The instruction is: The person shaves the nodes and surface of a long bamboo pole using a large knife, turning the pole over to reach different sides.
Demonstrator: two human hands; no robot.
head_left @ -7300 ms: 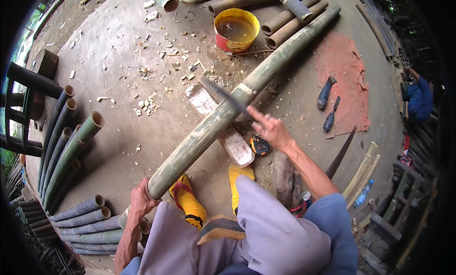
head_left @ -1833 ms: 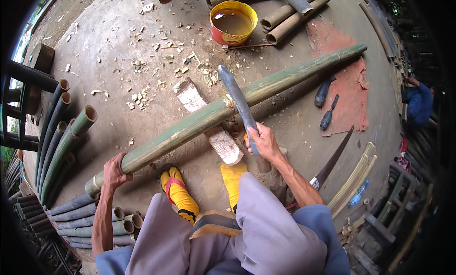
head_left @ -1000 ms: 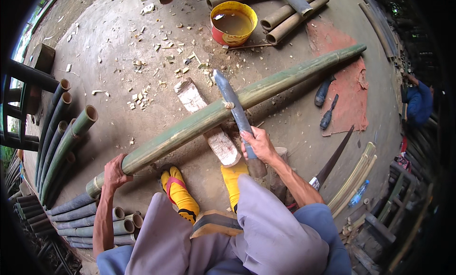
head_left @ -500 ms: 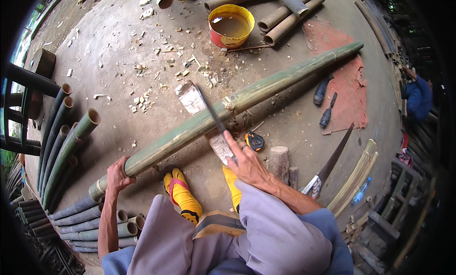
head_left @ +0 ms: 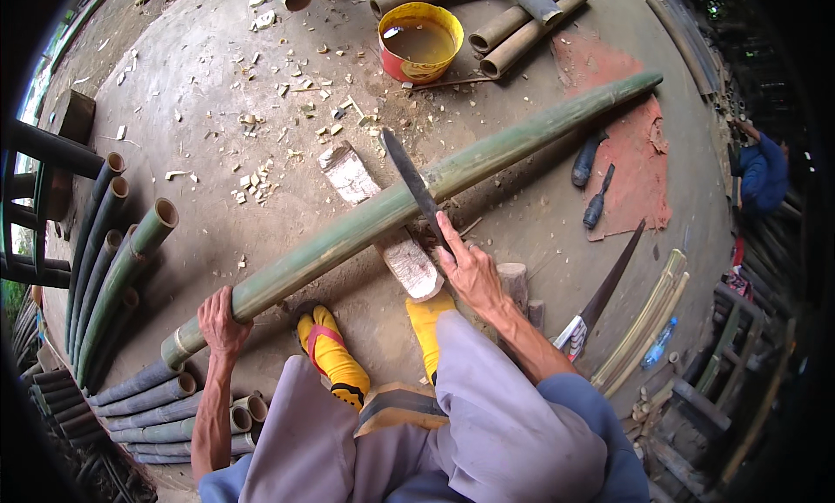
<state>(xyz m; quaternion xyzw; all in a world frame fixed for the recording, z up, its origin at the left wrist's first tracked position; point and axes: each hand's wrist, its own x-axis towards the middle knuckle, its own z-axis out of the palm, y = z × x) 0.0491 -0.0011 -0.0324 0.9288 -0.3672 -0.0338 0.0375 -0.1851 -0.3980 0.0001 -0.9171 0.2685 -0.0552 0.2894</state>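
A long green bamboo pole [head_left: 348, 231] lies slantwise in front of me, its left end nearer. My left hand [head_left: 223, 320] is wrapped round it close to that end. In my right hand [head_left: 472, 277] is a long dark-bladed knife [head_left: 407, 171], gripped by its handle. The blade crosses the pole near its middle, tip pointing up and left; whether it touches the bamboo I cannot tell. Beneath the pole a pale, rough-hewn wood block [head_left: 412, 266] props it up, one end by my yellow-socked right foot [head_left: 426, 327].
Chips litter the floor around a yellow-and-red bucket [head_left: 421, 42] of murky water. Chisel-like tools [head_left: 596, 206] lie by a red mat [head_left: 635, 177]. A handsaw [head_left: 600, 299] is at right, near a short log [head_left: 513, 281]. Cut bamboo [head_left: 143, 238] stands left. A person [head_left: 761, 173] sits far right.
My right hand has moved up and right with the knife, shifting the blade rightward along the pole. The orange-and-black tape measure, visible before, is now hidden. My left hand keeps its grip.
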